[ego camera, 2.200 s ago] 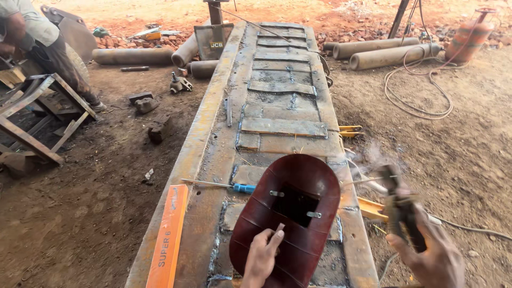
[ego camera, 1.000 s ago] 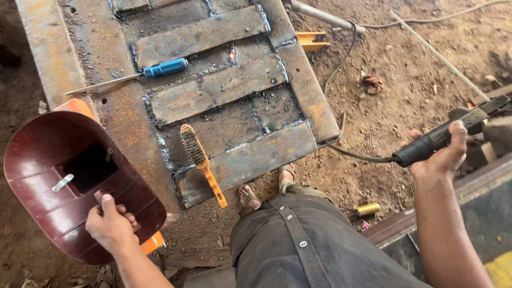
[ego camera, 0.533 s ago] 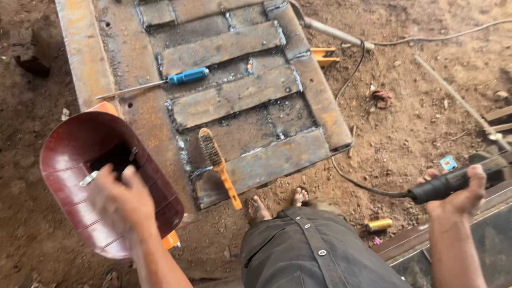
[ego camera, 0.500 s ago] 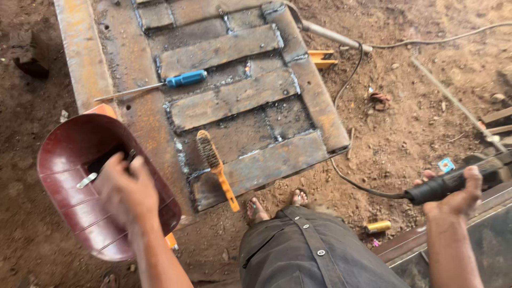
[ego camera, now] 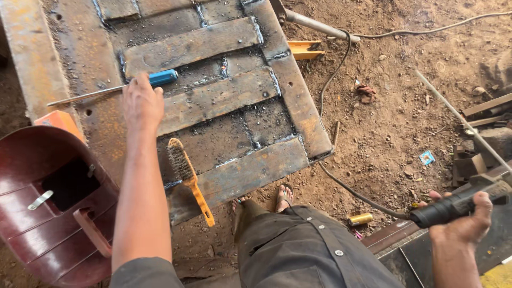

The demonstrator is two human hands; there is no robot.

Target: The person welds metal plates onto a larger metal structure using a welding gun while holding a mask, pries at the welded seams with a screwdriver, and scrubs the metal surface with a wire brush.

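In the head view, the left hand (ego camera: 142, 102) reaches out over the welded steel frame (ego camera: 213, 96), fingers loosely open and touching the one blue-handled screwdriver (ego camera: 114, 87) lying far left on it. The right hand (ego camera: 463, 224), near right, grips one black electrode holder (ego camera: 453, 202). One orange-handled wire brush (ego camera: 188, 176) lies on the frame's near edge, and one dark red welding shield (ego camera: 50, 205) sits near left.

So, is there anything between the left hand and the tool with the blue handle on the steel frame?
Nothing visible. The left hand is already at the blue-handled tool, its fingers right beside the handle. The wire brush lies nearer the person, off to the side of the arm.
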